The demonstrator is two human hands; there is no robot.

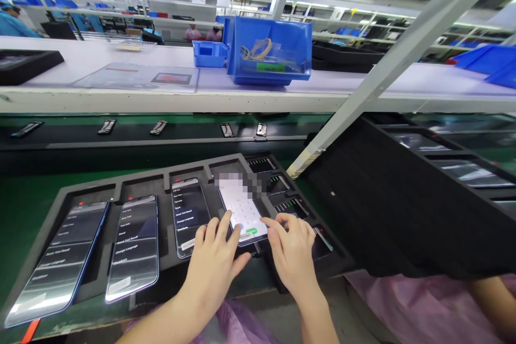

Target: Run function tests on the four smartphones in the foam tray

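A smartphone (243,220) with a lit white number keypad lies in a compartment of the black foam tray (141,180). My left hand (213,258) is over its lower left part, fingers spread, fingertips at the screen. From the other side my right hand (292,250) reaches in with the index finger stretched to the right edge of the screen; its other fingers are loosely bent. Neither hand grasps anything. To the left, a phone with a dark text menu (189,215), a second such phone (135,247) and a third (60,258) lie in the tray.
Behind the phones with menus, more dark screens (291,207) sit in another black tray at the right. A slanted white post (346,113) rises beside a large black tray (387,209). Phone parts (227,130) lie on a conveyor. Above, a shelf holds a blue bin (270,48).
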